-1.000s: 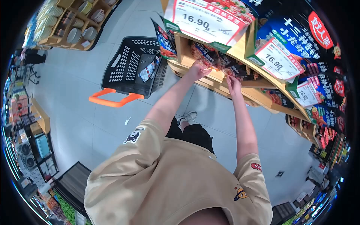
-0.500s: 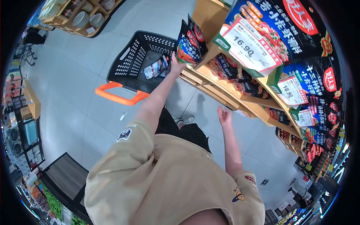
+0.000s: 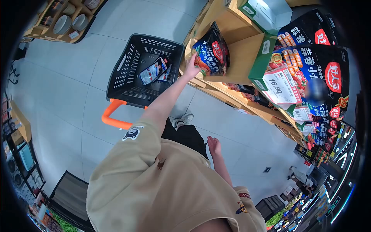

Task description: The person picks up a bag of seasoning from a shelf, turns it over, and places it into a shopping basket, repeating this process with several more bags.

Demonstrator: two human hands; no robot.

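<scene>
My left hand (image 3: 192,67) reaches out to the shelf with its fingers closed on the edge of a black and blue seasoning pouch (image 3: 210,54). The pouch has a red logo and a picture of food, and another dark pouch shows right behind it. Both stand against the wooden shelf, to the right of the shopping basket (image 3: 146,43). Low at my side hangs my right hand (image 3: 214,146), fingers loosely apart and nothing in it. Inside the black basket lie a few blue and white packets (image 3: 153,71).
More seasoning pouches (image 3: 328,62) fill the shelf at right, behind a price card (image 3: 281,86) and green display boxes (image 3: 262,62). The basket's orange handle (image 3: 114,112) points toward me. Bowls stand on a rack (image 3: 71,23) at upper left. A person (image 3: 301,178) is far off at lower right.
My left hand and the pouch have shifted right, from beside the basket's edge to against the shelf. My right hand has dropped closer to my body. The view has turned a little.
</scene>
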